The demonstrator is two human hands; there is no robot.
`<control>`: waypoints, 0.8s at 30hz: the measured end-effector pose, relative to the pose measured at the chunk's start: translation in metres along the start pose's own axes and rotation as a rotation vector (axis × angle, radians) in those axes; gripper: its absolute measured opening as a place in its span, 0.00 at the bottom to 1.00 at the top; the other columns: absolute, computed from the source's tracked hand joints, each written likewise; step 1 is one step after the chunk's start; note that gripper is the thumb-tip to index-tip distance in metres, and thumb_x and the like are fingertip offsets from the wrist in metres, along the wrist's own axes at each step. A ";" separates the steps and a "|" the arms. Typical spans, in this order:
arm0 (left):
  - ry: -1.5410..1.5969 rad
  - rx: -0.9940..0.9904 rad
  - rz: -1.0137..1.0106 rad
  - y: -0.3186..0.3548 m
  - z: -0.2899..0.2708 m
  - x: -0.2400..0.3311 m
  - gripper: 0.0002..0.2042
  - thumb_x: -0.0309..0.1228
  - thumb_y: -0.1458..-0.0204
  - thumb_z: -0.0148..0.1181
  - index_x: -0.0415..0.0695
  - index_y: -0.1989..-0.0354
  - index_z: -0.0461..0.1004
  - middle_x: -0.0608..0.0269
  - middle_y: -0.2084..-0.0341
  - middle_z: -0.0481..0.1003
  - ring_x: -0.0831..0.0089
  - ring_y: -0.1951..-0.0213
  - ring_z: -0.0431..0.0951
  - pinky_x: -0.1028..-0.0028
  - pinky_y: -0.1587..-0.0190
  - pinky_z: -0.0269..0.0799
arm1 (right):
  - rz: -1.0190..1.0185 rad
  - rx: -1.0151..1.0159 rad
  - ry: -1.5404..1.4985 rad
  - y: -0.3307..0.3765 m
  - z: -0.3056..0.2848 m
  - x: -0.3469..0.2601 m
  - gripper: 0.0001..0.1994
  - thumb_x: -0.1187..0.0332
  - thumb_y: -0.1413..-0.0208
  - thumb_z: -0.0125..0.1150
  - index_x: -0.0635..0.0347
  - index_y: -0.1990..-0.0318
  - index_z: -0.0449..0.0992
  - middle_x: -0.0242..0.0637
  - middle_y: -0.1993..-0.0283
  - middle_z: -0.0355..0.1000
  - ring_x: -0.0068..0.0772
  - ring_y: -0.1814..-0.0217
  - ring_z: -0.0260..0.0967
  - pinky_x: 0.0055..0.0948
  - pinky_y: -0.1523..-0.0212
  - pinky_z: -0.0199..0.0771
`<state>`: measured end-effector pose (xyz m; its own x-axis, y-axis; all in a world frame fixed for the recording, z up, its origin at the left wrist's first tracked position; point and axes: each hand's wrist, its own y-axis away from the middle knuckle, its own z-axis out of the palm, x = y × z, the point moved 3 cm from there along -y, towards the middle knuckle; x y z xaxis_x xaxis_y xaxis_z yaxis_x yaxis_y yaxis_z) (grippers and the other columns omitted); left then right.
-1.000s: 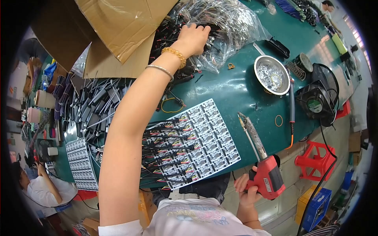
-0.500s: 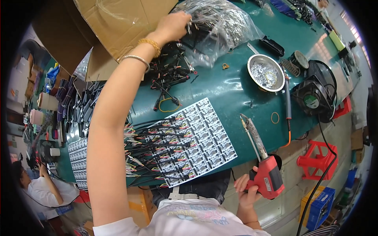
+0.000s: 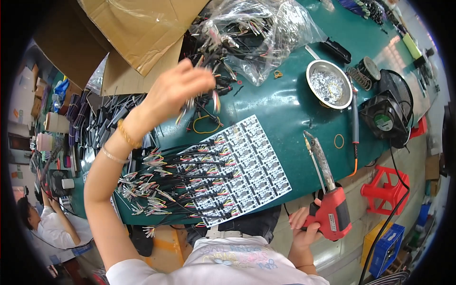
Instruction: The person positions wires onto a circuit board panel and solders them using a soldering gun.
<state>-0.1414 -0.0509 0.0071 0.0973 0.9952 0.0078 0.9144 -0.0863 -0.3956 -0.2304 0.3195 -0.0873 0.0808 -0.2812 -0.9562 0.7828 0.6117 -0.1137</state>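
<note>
Bright scene; glare on the green tabletop [image 3: 294, 114]. Left hand [image 3: 178, 90] motion-blurred. Fisheye bends edges; 4 corners black.

This was an electronics assembly workshop: along its glossy green worktable's [image 3: 289, 111] near edge lay a white rectangular circuit-board panel [image 3: 254, 164] with thin black multi-wire cables [image 3: 204, 179]; a red-and-black pistol-shaped soldering gun [image 3: 334, 213] jutted over that edge, and 1 white-shirted co-worker [image 3: 54, 225] was beyond the left edge.

L hand [image 3: 183, 90] ~11 o'clock, motion-blurred, gripping loose wires [image 3: 216, 102]; R hand [image 3: 306, 225] btwn 4 & 5 holds red soldering gun [image 3: 335, 213]. White PCB panel [image 3: 259, 161] ctr, blk cables [image 3: 204, 163] across its 9 o'clock side. Metal bowl [image 3: 348, 89] 2 o'clock, clear bag [image 3: 289, 35] 1, fan [image 3: 384, 114] ~3.
</note>
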 end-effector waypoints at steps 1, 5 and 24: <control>-0.029 -0.109 0.008 0.012 0.000 0.007 0.16 0.19 0.61 0.56 0.43 0.60 0.74 0.59 0.55 0.74 0.60 0.63 0.72 0.67 0.63 0.70 | -0.001 0.007 0.000 0.001 0.000 0.001 0.36 0.42 0.43 0.49 0.66 0.41 0.56 0.27 0.85 0.55 0.21 0.87 0.55 0.23 0.81 0.62; -0.315 -0.362 -0.063 0.041 -0.012 0.012 0.23 0.17 0.64 0.55 0.46 0.53 0.72 0.62 0.45 0.68 0.60 0.57 0.71 0.64 0.58 0.69 | 0.068 -0.041 -0.070 0.000 -0.001 0.003 0.38 0.44 0.44 0.53 0.66 0.38 0.53 0.28 0.82 0.59 0.24 0.83 0.59 0.27 0.77 0.64; -0.204 -0.180 -0.366 0.023 -0.005 0.048 0.08 0.30 0.56 0.64 0.44 0.69 0.72 0.60 0.75 0.68 0.61 0.67 0.70 0.66 0.64 0.63 | 0.069 -0.043 -0.043 0.013 0.013 -0.006 0.36 0.45 0.43 0.53 0.63 0.38 0.52 0.29 0.83 0.59 0.24 0.83 0.58 0.28 0.77 0.64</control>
<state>-0.1133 -0.0051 0.0029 -0.3080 0.9488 -0.0706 0.9297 0.2844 -0.2339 -0.2127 0.3199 -0.0797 0.1609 -0.2687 -0.9497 0.7477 0.6613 -0.0604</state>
